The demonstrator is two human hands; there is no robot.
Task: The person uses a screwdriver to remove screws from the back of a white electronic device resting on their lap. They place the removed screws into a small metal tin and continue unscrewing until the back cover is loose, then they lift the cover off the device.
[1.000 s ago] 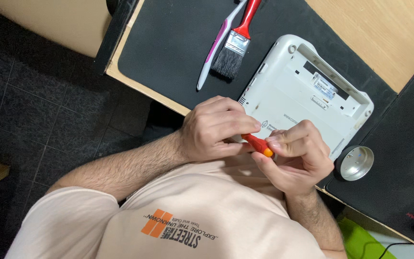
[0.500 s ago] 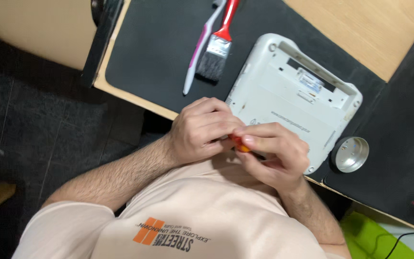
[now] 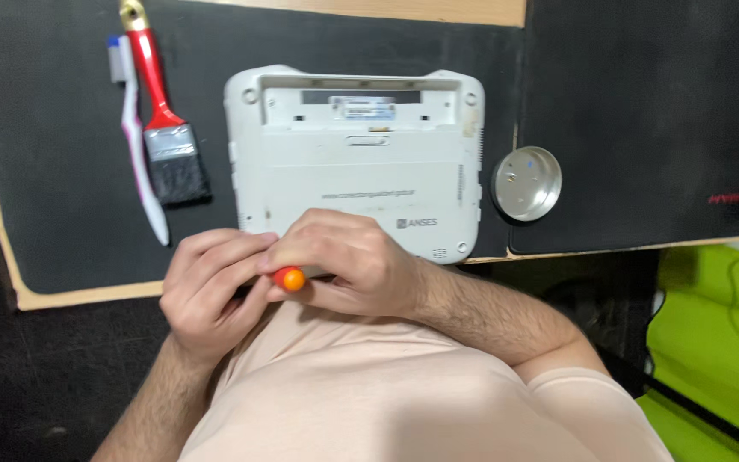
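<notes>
Both hands meet at the near edge of the counter, over the near rim of a white laptop (image 3: pixel 354 171) that lies upside down. The right hand (image 3: pixel 348 261) is curled shut around a screwdriver (image 3: pixel 289 279), of which only the orange butt of the handle shows, poking out toward the body. The left hand (image 3: pixel 211 291) is half closed, its fingers (image 3: pixel 224 257) bent in against the right hand and the handle; whether it truly grips the tool or only steadies it is hard to tell. The tip of the tool is hidden under the hands.

The laptop rests on a black mat (image 3: pixel 53 171) that covers most of the counter (image 3: pixel 87 295), whose pale wood shows as a thin strip along the near and far edges. Left of the laptop, well apart from the hands, lie a paintbrush (image 3: pixel 164 137) with a red handle and dark bristles and, touching its left side, a toothbrush (image 3: pixel 140 162) with a pink and white handle. Just right of the laptop a small round metal dish (image 3: pixel 527 183) sits where the mat meets a second black mat (image 3: pixel 643 120).

Near left, below the counter, the floor (image 3: pixel 44 376) is dark. At the near right something bright green (image 3: pixel 712 342) shows, with black cables across it.
</notes>
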